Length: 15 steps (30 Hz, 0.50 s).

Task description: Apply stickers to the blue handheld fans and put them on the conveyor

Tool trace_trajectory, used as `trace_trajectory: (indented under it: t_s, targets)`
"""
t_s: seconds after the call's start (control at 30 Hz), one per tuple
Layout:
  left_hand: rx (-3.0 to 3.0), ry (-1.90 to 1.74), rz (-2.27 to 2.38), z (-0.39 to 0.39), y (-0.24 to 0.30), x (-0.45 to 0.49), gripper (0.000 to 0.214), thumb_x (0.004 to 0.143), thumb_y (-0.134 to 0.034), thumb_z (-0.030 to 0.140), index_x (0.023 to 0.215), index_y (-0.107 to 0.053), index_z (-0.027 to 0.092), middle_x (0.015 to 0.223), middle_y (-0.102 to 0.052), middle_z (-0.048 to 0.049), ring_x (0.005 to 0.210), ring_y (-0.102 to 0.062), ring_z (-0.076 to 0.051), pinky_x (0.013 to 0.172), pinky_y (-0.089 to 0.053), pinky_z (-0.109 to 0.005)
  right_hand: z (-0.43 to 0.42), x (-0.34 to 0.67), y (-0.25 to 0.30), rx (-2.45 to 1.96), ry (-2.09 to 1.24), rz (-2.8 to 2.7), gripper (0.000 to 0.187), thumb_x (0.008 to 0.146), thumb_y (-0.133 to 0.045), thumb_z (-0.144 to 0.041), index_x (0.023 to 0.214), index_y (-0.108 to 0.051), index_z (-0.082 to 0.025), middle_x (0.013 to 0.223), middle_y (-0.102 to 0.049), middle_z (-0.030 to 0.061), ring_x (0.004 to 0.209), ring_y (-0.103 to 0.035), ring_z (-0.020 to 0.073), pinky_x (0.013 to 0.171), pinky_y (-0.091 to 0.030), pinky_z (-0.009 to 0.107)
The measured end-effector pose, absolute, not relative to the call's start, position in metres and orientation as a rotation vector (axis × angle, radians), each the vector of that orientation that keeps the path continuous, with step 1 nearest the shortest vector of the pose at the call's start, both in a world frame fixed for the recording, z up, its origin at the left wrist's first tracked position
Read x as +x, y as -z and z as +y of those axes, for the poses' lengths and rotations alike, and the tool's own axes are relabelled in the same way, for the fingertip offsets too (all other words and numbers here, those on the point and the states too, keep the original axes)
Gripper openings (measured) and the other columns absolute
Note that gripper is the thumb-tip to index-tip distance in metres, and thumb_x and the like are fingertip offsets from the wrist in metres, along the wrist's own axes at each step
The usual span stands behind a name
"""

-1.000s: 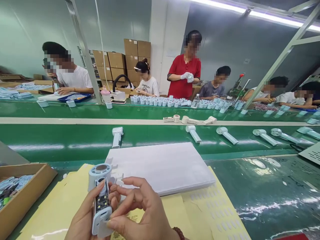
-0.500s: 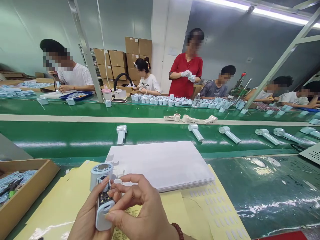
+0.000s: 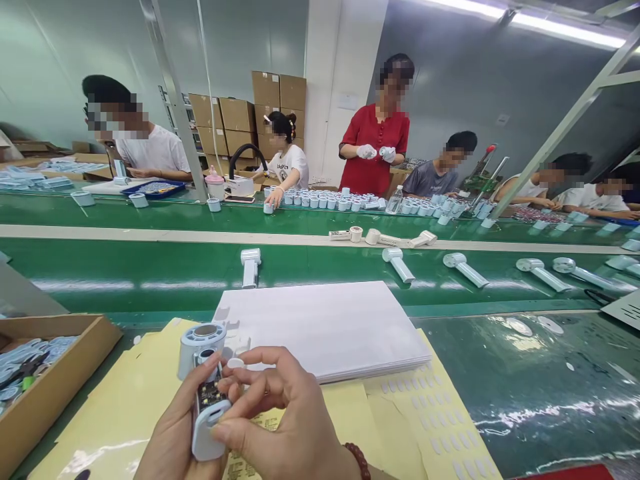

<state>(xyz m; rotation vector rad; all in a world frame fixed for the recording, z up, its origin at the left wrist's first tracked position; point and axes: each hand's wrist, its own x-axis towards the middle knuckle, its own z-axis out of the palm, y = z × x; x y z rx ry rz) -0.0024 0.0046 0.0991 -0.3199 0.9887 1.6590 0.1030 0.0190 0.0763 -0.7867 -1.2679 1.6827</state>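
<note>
A light-blue handheld fan (image 3: 189,357) lies in my left hand (image 3: 173,427), its round head pointing away from me. The handle is uncovered, and a dark circuit board (image 3: 210,395) shows inside it. My left fingers wrap the handle from the left, with the thumb along its upper edge. My right hand (image 3: 295,417) is closed at the handle's near end: the thumb presses the end cap (image 3: 205,437) and the fingertips are at the board. By the right index fingertip is a small white disc (image 3: 236,363); whether the fingers pinch it I cannot tell.
Beneath my hands lie yellow sheets (image 3: 125,400) and a white paper stack (image 3: 325,327). At left stands a cardboard box (image 3: 65,380) of blue parts and cutters. Beyond, a green conveyor (image 3: 320,263) carries several fans (image 3: 399,265). Co-workers sit or stand across it.
My hands and the fan stay almost still. Across the conveyor, one seated co-worker has reached a hand to a blue cup-shaped part; the standing co-worker's gloved hands have moved apart.
</note>
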Motion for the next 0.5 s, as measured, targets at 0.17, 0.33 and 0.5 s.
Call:
trace_trajectory:
  t_s: [0.17,0.33,0.5]
  targets:
    - [-0.286,-1.67,0.941,0.004,-0.096,-0.004,0.011,0.088,-0.06,0.007,0.087,-0.067,0.015,0.076,-0.062,-0.0038,0.052,-0.065,-0.013,0.047,-0.059,-0.02,0.019,0.102,-0.077,-0.788,-1.671,-1.278,0.055,0.061,-0.091,-0.034,0.11,-0.068,-0.024,0.074,-0.073,0.0003,0.095,-0.074,0.0295,0.085,-0.062,0.038]
    - [-0.334,-1.658,0.98,0.003,-0.1,-0.001,0.014,0.09,-0.057,0.009,0.082,-0.065,0.018,0.066,-0.06,-0.0009,0.047,-0.064,-0.014,0.046,-0.06,-0.022,0.014,0.099,-0.073,-0.787,-1.525,-1.348,0.047,0.065,-0.081,-0.027,0.11,-0.069,-0.027,0.073,-0.074,-0.0008,0.096,-0.074,0.0292,0.089,-0.061,0.04]
    - [-0.361,-1.626,1.012,-0.006,-0.1,0.004,0.027,0.095,-0.044,0.008,0.085,-0.066,0.02,0.063,-0.062,-0.0009,0.045,-0.063,-0.011,0.045,-0.057,-0.016,0.012,0.101,-0.069,-0.677,-1.117,-1.559,0.041,0.076,-0.081,-0.035,0.114,-0.068,-0.03,0.09,-0.076,0.0039,0.094,-0.073,0.0289,0.091,-0.058,0.042]
